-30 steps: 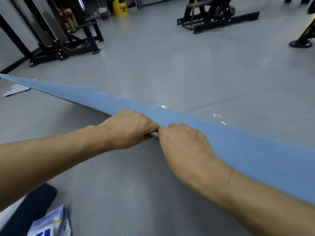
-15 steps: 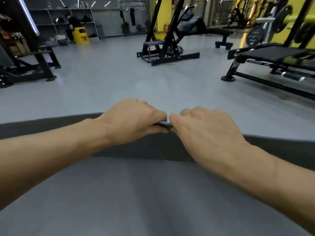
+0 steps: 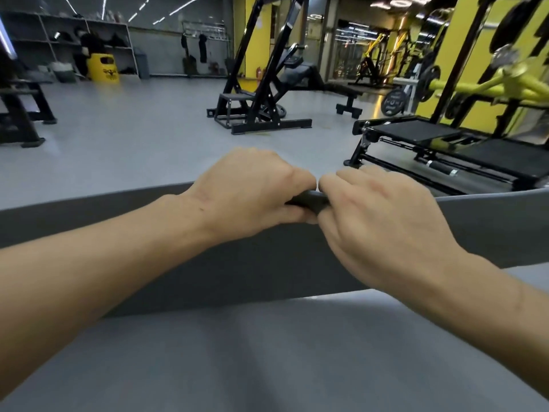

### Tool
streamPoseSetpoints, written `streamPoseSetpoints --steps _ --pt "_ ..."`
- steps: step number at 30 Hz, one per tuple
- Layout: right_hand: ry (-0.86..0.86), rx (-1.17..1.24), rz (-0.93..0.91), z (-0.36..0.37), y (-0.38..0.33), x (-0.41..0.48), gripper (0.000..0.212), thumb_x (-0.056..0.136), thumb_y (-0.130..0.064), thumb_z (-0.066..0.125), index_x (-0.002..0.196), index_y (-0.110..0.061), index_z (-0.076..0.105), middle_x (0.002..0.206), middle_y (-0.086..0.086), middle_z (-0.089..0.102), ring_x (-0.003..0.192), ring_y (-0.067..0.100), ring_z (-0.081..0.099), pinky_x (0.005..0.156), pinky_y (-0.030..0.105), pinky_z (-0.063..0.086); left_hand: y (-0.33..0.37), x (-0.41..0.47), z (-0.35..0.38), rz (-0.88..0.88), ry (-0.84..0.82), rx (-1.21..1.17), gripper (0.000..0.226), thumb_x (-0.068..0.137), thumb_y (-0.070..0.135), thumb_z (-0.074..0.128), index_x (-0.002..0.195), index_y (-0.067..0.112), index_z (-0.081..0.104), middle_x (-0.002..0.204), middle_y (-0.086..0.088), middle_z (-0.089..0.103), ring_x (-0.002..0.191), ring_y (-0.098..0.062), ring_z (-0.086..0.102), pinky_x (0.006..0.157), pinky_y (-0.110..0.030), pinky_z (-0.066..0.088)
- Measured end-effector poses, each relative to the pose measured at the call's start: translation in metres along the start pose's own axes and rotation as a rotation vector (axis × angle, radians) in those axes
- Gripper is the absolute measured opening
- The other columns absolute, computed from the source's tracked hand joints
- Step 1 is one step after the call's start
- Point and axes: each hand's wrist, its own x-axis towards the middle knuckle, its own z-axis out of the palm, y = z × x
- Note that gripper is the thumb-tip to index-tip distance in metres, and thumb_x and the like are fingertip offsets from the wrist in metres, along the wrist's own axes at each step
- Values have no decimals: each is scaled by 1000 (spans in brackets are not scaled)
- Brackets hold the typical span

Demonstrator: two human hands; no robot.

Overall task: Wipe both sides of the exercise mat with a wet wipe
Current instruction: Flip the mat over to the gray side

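A person's left hand (image 3: 249, 194) and right hand (image 3: 377, 215), almost touching, each close their grip on the raised top edge of the exercise mat (image 3: 237, 269), whose dark grey face hangs across the view. Beyond, on the grey floor (image 3: 148, 138), stand a black weight machine (image 3: 261, 84) and a yellow bin (image 3: 104, 68), its black marking too blurred to read.
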Motion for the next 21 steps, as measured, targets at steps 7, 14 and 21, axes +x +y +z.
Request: streamPoseSetpoints --steps 7,14,21 --pt "16 -24 78 -33 25 3 21 88 -26 36 68 -20 35 64 0 39 60 29 39 57 37 24 9 5 -24 29 205 120 41 101 51 42 95 19 67 71 6 68 52 -25 62 41 -27 30" --pt "152 -54 116 -51 29 9 16 88 -25 45 75 -15 47 73 1 39 68 24 34 62 37 25 9 22 -41 28 272 173 42 107 44 39 98 14 67 75 3 69 56 -28 65 43 -26 28" --pt "298 -154 46 -42 35 -8 31 110 -29 43 83 -16 54 78 4 45 71 29 42 64 39 22 14 21 -48 58 287 214 44 109 45 37 92 17 67 72 4 64 49 -23 55 42 -26 23"
